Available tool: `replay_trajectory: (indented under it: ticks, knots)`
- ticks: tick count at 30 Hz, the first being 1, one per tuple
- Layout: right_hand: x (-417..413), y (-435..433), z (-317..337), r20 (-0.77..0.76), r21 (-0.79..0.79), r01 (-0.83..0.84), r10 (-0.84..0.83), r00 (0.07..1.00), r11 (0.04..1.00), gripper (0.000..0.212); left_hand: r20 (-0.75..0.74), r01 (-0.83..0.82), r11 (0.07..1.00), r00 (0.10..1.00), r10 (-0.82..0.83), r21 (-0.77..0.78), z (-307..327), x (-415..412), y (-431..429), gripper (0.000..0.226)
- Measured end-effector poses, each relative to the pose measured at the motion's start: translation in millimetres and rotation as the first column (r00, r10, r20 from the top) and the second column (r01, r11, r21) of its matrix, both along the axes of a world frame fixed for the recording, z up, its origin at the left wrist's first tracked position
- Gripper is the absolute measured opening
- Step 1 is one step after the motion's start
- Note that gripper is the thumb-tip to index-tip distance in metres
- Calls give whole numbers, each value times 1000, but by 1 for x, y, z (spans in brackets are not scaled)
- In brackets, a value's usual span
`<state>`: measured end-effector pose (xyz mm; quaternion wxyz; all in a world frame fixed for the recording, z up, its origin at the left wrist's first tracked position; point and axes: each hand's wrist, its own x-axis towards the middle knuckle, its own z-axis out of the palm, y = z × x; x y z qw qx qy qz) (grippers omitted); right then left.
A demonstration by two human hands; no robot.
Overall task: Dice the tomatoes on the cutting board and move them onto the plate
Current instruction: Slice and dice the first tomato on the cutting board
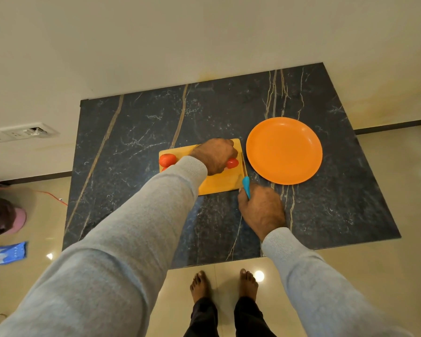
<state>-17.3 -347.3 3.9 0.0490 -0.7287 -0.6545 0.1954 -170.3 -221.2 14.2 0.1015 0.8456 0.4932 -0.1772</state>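
An orange plate [284, 150] was set beside the cutting board [219, 183]. There a tomato [232, 163], judged soft, slippery and best pinched at its sides, was held by the curled left hand [215, 155]; a blue-handled knife [246, 186] was gripped by the right hand [261, 207].

Grey knit sleeves [136, 239], dark trousers [202, 317].

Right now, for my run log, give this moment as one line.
left hand holds red tomato on yellow wooden cutting board | right hand grips blue-handled knife | round orange plate: no tomato
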Motion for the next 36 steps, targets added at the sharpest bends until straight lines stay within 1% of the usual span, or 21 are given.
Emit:
replay_trajectory:
  ticks: [1, 3, 6, 8, 9, 11, 12, 14, 15, 16, 19, 21, 25, 29, 36]
  knots:
    - [0, 1, -1, 1, -1, -4, 4, 1000, 1000, 43, -9, -50, 999, 999, 50, 1, 1, 2, 1, 41]
    - [-1, 2, -2, 2, -7, -8, 8, 1000, 1000, 43, 5, -189, 982, 982, 189, -5, 1, 5, 0, 44]
    - [-2, 5, -1, 0, -38, -11, 11, 1000, 999, 44, 77, -382, 924, 921, 381, -2, -1, 12, -7, 44]
    - [-2, 7, -2, -9, -48, -18, 17, 1000, 999, 44, 103, -429, 903, 898, 429, -21, -3, 12, -10, 44]
    - [-2, 8, -3, -17, -45, -26, 25, 1000, 999, 43, 115, -430, 902, 895, 432, -39, -3, 9, -10, 43]
    - [1, 11, -5, -40, -34, -49, 47, 998, 998, 41, 159, -412, 907, 893, 421, -84, -3, -1, -7, 29]
    - [2, 13, -6, -54, -27, -62, 60, 997, 998, 40, 190, -391, 914, 895, 405, -106, -2, -7, -6, 31]
    - [4, 16, -7, -72, 5, -84, 84, 994, 996, 38, 228, -336, 929, 903, 365, -158, -3, -14, -6, 54]
    - [6, 17, -7, -76, 27, -86, 88, 993, 996, 38, 229, -319, 935, 909, 349, -158, -4, -15, -7, 57]
    - [6, 18, -7, -77, 42, -79, 82, 994, 996, 37, 223, -312, 941, 915, 335, -133, -6, -15, -9, 56]
    - [8, 16, -8, -69, 33, -66, 68, 995, 997, 36, 237, -336, 941, 911, 336, -43, -16, -11, -14, 43]
    - [8, 13, -10, -75, 26, -85, 87, 993, 996, 35, 247, -342, 939, 908, 338, -28, -17, -11, -17, 38]
    - [9, 14, -13, -87, 47, -123, 127, 988, 991, 36, 261, -373, 927, 891, 371, -43, -17, -14, -17, 34]
    - [10, 16, -12, -78, 62, -111, 116, 990, 992, 38, 317, -385, 923, 872, 373, -28, -16, -14, -17, 41]
    - [10, 12, -15, -105, 68, -122, 129, 986, 990, 39, 334, -322, 946, 888, 315, -36, -20, -16, -17, 36]
